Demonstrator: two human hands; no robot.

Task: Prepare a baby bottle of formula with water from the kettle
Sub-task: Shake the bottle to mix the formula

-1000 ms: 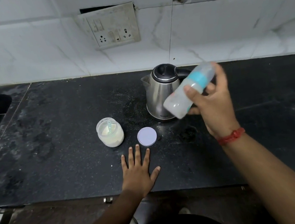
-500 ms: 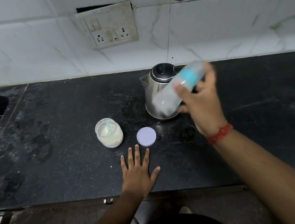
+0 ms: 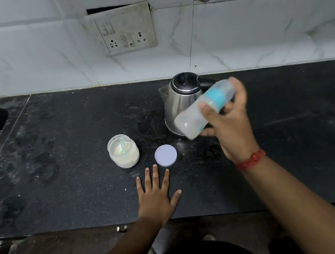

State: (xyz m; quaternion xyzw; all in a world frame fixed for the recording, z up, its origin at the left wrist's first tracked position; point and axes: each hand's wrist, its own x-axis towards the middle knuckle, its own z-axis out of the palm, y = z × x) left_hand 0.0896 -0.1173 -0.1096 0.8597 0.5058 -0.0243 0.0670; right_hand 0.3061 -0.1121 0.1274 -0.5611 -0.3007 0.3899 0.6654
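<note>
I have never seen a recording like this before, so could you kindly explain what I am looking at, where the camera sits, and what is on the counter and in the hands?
There is no machine here: a person works with bare hands, and one wide-angle camera worn on their head looks forward and down.

The right hand grips a baby bottle with a teal collar, tilted in the air in front of a steel kettle. The bottle looks blurred.

The left hand rests flat on the black counter, fingers spread, holding nothing.

On the counter stand an open jar of pale powder with a small scoop inside, and its round lid lying beside it. A switch panel is on the tiled wall behind.
</note>
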